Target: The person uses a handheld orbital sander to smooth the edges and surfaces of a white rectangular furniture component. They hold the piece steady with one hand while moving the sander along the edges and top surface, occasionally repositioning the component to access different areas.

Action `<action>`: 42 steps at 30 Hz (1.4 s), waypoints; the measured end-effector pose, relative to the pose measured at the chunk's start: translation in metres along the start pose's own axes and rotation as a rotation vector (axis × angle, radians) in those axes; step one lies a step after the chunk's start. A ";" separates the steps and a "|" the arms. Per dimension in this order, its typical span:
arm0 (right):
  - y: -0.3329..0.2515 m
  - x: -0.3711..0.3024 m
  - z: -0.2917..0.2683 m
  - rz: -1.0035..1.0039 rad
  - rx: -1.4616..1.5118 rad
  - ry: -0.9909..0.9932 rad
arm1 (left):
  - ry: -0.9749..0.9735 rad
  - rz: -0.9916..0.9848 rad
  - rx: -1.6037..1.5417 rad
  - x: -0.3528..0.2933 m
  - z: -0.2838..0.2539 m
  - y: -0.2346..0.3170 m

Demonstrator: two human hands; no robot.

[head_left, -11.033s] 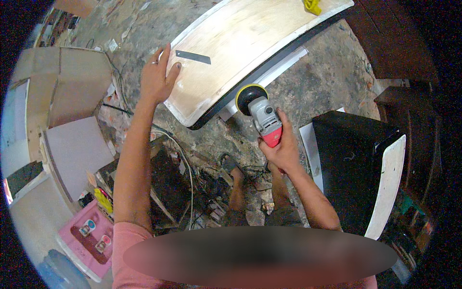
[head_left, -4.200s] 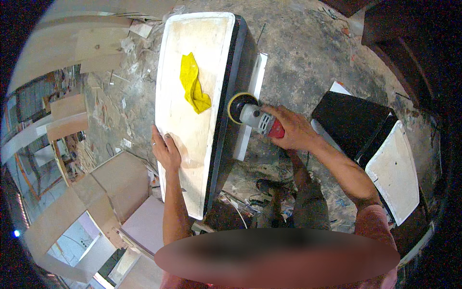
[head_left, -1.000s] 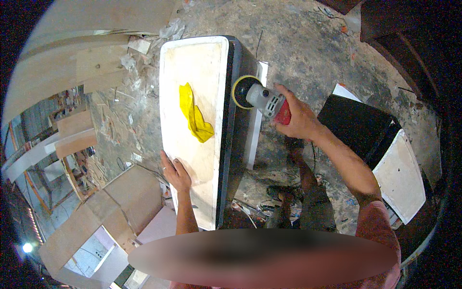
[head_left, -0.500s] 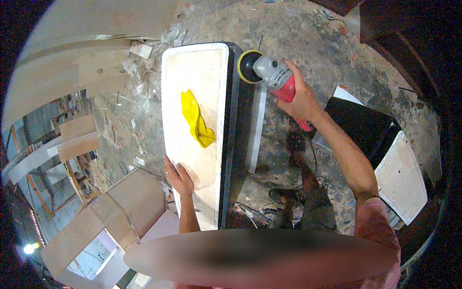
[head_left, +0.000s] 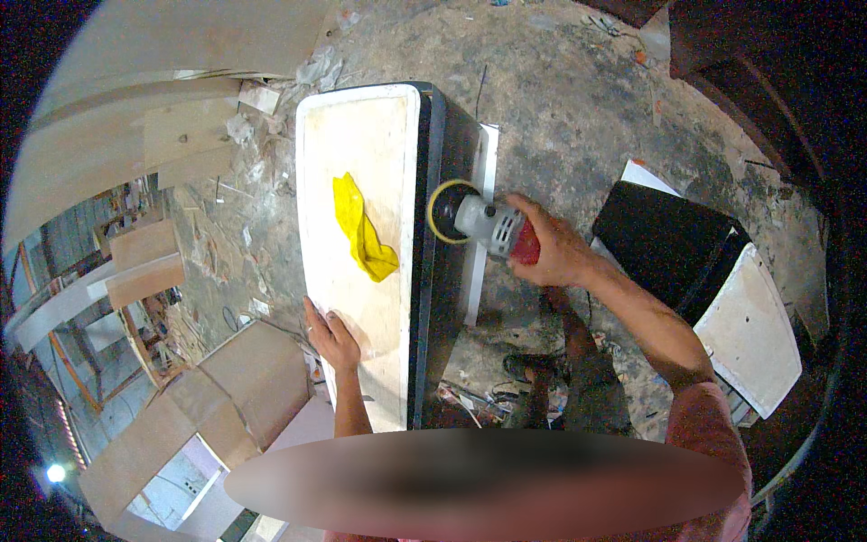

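Note:
A long box-like piece with a pale wooden top, white rim and dark side (head_left: 361, 135) stands before me. On its top lies a crumpled yellow cloth (head_left: 363, 237). My left hand (head_left: 332, 340) rests flat near the left edge of the top, fingers spread. In my right hand (head_left: 551, 248) is a grey and red angle polisher (head_left: 492, 224), the fingers wrapped round its body. Its round pad with a yellow edge (head_left: 444, 212) is at the dark right side of the piece; whether it touches there I cannot tell.
To the right stands another dark box-like piece (head_left: 664, 239) with a pale panel (head_left: 754, 321). A white strip (head_left: 486, 167) lies beside the long piece. Brown board structures (head_left: 257, 366) stand at lower left. Scraps litter the stained floor (head_left: 560, 99).
My right hand has brought the polisher nearer to me along the dark side, and slightly left. My left hand stays on the top. The cloth lies as before.

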State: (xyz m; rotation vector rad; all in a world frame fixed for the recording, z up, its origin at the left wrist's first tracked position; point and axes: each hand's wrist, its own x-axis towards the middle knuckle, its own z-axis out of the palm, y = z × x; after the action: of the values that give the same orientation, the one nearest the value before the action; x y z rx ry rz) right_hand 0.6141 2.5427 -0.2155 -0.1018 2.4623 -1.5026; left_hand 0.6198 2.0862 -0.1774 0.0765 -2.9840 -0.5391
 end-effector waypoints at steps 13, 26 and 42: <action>0.014 0.053 -0.043 0.098 0.140 0.169 | -0.016 -0.032 0.021 -0.001 0.000 -0.002; 0.015 0.052 -0.045 0.071 0.130 0.150 | -0.032 -0.051 0.054 -0.005 0.001 -0.009; -0.004 -0.003 -0.002 -0.023 -0.139 -0.148 | 0.041 0.076 -0.009 -0.002 0.004 -0.012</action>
State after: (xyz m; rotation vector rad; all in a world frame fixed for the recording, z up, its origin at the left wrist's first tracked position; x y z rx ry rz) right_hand 0.6156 2.5433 -0.2104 -0.2583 2.4512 -1.2825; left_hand 0.6212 2.0761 -0.1857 -0.0267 -2.9305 -0.5362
